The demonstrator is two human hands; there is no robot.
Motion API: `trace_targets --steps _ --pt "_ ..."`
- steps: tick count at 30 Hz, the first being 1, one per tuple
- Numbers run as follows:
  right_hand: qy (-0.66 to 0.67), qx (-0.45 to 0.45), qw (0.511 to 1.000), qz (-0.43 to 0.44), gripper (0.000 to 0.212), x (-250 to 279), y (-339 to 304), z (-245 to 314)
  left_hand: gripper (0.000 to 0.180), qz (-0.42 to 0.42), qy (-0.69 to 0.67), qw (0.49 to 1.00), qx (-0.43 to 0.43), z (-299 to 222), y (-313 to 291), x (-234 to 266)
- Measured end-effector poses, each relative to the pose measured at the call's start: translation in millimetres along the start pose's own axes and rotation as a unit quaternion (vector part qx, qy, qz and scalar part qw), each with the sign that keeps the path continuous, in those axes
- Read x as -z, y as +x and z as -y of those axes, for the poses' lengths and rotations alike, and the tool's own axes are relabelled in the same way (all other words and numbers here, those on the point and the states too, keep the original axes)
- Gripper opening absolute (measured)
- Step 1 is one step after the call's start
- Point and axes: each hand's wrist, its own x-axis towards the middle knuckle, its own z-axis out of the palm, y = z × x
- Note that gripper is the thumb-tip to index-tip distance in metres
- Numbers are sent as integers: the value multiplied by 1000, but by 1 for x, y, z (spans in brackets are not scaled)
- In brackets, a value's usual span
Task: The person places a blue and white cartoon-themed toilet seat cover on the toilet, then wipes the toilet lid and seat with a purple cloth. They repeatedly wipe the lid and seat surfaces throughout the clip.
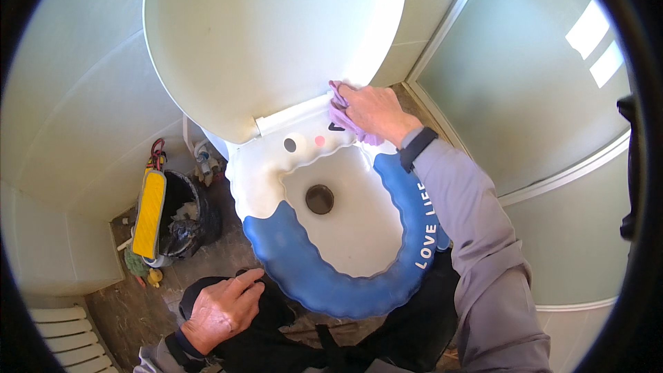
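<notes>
A purple cloth (356, 128) is bunched under my right hand (378, 114), whose fingers are closed on it. The hand presses it against the back of the toilet seat cushion (331, 295), beside the hinge (293, 115). This cushion is blue at the front and white at the back, with a cartoon face partly covered by the cloth. Behind it the white toilet lid (276, 34) stands raised. My left hand (224, 307) rests on my dark-clothed knee, left of the cushion's front; its fingers are loosely stretched and hold nothing.
On the floor at the left stands a black-lined waste bin (185, 224) with a yellow flat brush-like pad (148, 214) against it. Pipe fittings (206, 162) sit by the wall. A frosted shower screen (532, 76) rises at the right, and a white slatted rack (69, 335) lies lower left.
</notes>
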Motion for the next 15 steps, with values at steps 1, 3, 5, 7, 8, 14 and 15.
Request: trace_targets --steps 1,3,5,7,8,14,15 --pt "14 22 1000 -11 38 1 1 0 27 -2 -1 1000 -3 0 1 0" --pt "47 73 993 -83 40 4 2 -2 27 -8 2 1000 -10 0 3 -2" --pt "38 47 997 -42 40 7 4 -3 27 -8 1 1000 -18 0 4 -3" --pt "18 20 1000 5 40 7 4 -3 26 -9 4 1000 -18 1 4 -3" --pt "-12 -34 999 22 40 8 4 -2 26 -9 6 1000 -13 0 3 -3" --pt "62 -8 998 -12 39 12 8 4 27 -3 10 1000 -8 -2 1 -1" --pt "66 -2 998 3 40 13 9 5 27 4 7 1000 -6 -2 2 -1"
